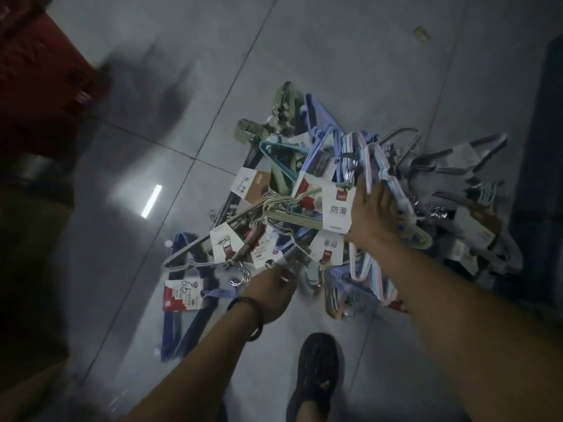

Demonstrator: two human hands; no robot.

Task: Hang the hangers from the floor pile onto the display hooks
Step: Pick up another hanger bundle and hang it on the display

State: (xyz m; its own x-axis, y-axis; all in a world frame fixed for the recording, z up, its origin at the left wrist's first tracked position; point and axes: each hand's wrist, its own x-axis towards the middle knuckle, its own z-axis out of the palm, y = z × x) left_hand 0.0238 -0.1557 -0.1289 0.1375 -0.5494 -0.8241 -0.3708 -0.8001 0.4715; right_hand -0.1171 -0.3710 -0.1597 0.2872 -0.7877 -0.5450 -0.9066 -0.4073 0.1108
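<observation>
Head view: the right hand (370,205) curls its fingers round a pastel bundle (376,161) at centre right of the frame. The left hand (271,289) sits at the near edge of the pile (274,214), beside hanger hooks (242,278). Whether it pinches anything cannot be told. The pile lies on the floor (152,147), mid-frame. Lift the bundle straight up. Steady neighbouring hangers with the left hand. Free snagged hooks before carrying. No display hooks show.

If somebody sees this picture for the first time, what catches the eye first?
A tangled pile of hangers with white labels covers the middle of the grey tiled floor. The right hand grips a pastel bundle on its right side; the left hand hovers at its near edge.
</observation>
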